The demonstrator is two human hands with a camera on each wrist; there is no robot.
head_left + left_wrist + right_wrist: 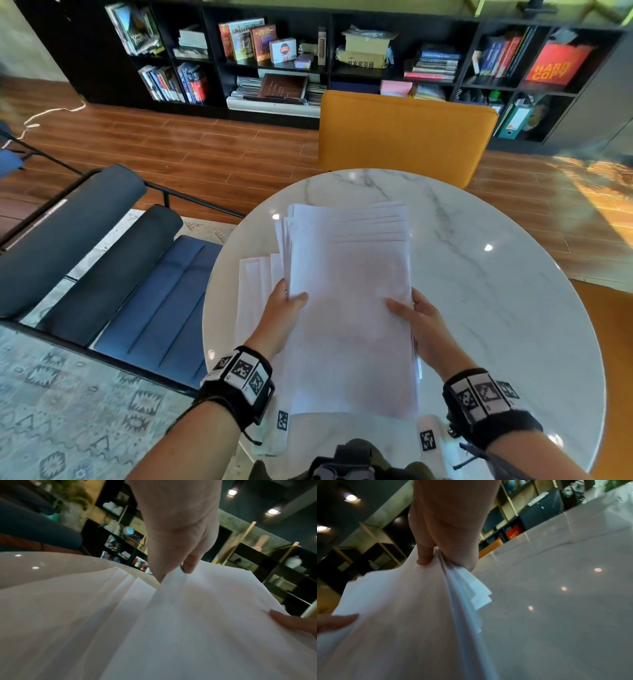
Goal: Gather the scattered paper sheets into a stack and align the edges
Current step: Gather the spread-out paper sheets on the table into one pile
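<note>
Left hand (281, 317) and right hand (423, 320) grip uneven paper stack (349, 308).

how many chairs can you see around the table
3: a mustard chair at the far side, a blue cushioned chair on the left, and an orange edge at right, likely another chair. Others may sit out of frame.

Round marble table (479, 274); orange chair (404, 137) behind it; blue bench (154, 301) — bookshelf (274, 61) beyond.

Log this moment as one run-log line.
left hand: grips paper stack | right hand: grips stack | edges: fanned | loose sheets: on marble table
</note>
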